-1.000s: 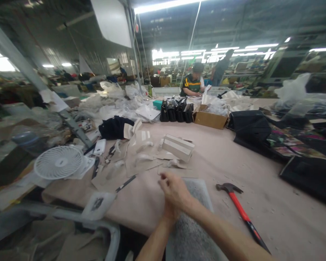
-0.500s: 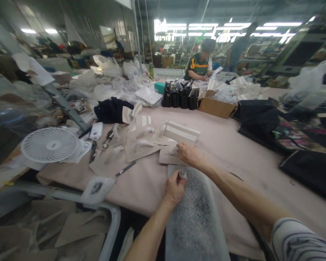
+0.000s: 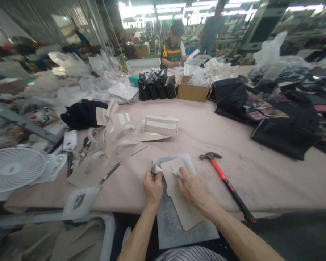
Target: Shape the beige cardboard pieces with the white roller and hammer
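My left hand (image 3: 153,188) pinches a short metal cylinder (image 3: 157,169) beside the upper left edge of a flat beige panel (image 3: 183,206). The panel lies slanted on a grey, speckled slab (image 3: 167,221) at the table's front edge. My right hand (image 3: 191,186) is closed at the panel's upper part, fingertips at a small whitish piece (image 3: 176,172) on it. What exactly is between those fingers is partly hidden. To the right lies a claw hammer (image 3: 219,168) with a red and black handle, touched by neither hand.
More beige panels (image 3: 119,154) and a striped piece (image 3: 163,125) lie ahead. A white fan (image 3: 15,168) stands left, above a bin (image 3: 110,224) of beige pieces. Black bags (image 3: 152,87), a cardboard box (image 3: 192,92) and black material (image 3: 285,139) line the back and right. A person (image 3: 174,47) sits opposite.
My right hand has brought a beige panel from the pile onto the slab. My left hand keeps the metal cylinder, now tilted at the panel's edge. The view has shifted right, showing the hammer.
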The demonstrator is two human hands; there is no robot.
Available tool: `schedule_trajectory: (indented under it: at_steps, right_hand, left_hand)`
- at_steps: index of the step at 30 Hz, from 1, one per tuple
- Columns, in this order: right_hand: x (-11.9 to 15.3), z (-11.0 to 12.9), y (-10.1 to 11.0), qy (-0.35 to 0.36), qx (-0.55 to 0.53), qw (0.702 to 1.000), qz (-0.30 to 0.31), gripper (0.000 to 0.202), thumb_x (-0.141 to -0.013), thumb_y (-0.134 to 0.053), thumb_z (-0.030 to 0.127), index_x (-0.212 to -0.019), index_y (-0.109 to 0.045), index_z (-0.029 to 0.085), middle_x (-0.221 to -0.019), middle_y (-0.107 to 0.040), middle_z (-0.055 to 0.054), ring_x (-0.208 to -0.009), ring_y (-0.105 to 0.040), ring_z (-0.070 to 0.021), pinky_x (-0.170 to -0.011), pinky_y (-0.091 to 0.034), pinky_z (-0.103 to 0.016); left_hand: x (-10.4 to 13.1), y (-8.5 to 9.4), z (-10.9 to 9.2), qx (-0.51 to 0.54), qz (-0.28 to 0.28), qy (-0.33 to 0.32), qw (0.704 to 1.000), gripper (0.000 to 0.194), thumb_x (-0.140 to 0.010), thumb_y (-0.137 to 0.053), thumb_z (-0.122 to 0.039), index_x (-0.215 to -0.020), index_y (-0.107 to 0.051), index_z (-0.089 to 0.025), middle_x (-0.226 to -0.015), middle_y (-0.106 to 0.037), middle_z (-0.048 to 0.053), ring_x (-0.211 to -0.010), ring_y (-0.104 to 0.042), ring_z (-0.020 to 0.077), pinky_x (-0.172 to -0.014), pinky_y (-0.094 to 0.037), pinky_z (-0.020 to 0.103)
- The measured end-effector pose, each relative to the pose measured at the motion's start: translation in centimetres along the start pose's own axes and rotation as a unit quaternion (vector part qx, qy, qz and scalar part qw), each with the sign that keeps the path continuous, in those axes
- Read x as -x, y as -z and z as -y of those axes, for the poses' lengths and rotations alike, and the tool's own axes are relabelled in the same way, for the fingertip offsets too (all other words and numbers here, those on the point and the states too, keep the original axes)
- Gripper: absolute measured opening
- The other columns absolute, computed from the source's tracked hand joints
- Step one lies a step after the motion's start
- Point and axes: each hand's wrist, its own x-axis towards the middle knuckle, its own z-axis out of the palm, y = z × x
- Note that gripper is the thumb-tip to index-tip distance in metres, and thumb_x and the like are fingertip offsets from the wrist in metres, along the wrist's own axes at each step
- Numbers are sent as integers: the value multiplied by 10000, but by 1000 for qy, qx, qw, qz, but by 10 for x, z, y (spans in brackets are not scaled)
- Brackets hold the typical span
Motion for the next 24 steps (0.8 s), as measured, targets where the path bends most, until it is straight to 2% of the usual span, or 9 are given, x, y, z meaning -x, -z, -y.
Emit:
schedule_trajectory:
  at_steps: [3,4,5,7,10,13,17,24]
  right_hand:
    - [7,8,-16,-35,-44,998,-5,220,-1014,-447,315,-1128,-576,178,-936,-734,-88,-831,-704,-229,-655,-404,-296]
    - [9,9,-19,-41,-63,997,-10,248,-1021,-446,341,-1152,-578,176,-920,-735,-88,-830,-706,-237,-661,-412,-301]
    - [10,10,-21,-44,-86,995,-14,291,-1026,-446,365,-1202,-573,171,-906,-736,-90,-830,-706,-245,-673,-424,-308]
    - [13,10,-25,-34,-138,990,-16,414,-1024,-467,393,-1359,-514,155,-894,-739,-90,-850,-706,-259,-716,-451,-325]
    - [20,7,-31,2,-191,981,-17,527,-1009,-507,363,-1487,-423,158,-988,-733,-101,-929,-693,-256,-797,-470,-332]
    - [25,6,-33,15,-190,982,-19,407,-1005,-511,339,-1372,-544,166,-1091,-690,-120,-965,-669,-246,-821,-468,-328]
    - [26,6,-30,9,-176,984,-1,315,-1010,-508,373,-1225,-625,174,-1074,-647,-116,-908,-654,-233,-777,-468,-323]
    - [25,-1,-34,26,-222,975,-15,352,-989,-562,345,-1290,-595,166,-1090,-616,-119,-906,-638,-223,-813,-481,-337]
  left_hand:
    - [-5,4,-8,-39,-42,-13,998,294,-812,-706,-369,-1011,-684,-155,-926,-765,79,-861,-730,220,-792,-559,300]
    - [-7,3,-12,-34,-38,-17,999,292,-814,-707,-366,-1013,-685,-153,-932,-764,78,-867,-727,218,-804,-557,300]
    - [-10,1,-16,-19,-16,-18,1000,288,-818,-708,-363,-1013,-687,-152,-942,-764,79,-873,-725,215,-813,-557,302]
    - [-14,-9,-21,20,63,-9,998,284,-817,-717,-360,-1004,-692,-149,-955,-766,82,-877,-723,212,-813,-560,303]
    - [-18,-27,-19,47,157,3,987,263,-804,-730,-356,-969,-705,-153,-926,-768,75,-846,-718,201,-778,-559,291]
    - [-20,-37,-9,42,178,0,983,243,-801,-724,-353,-944,-707,-157,-887,-763,63,-805,-703,185,-750,-547,276]
    - [-21,-33,-2,35,186,-1,982,248,-808,-721,-344,-967,-699,-155,-916,-764,69,-831,-698,183,-784,-535,277]
    - [-25,-29,-7,21,217,-5,976,225,-803,-708,-318,-955,-700,-152,-902,-766,69,-826,-700,186,-784,-535,278]
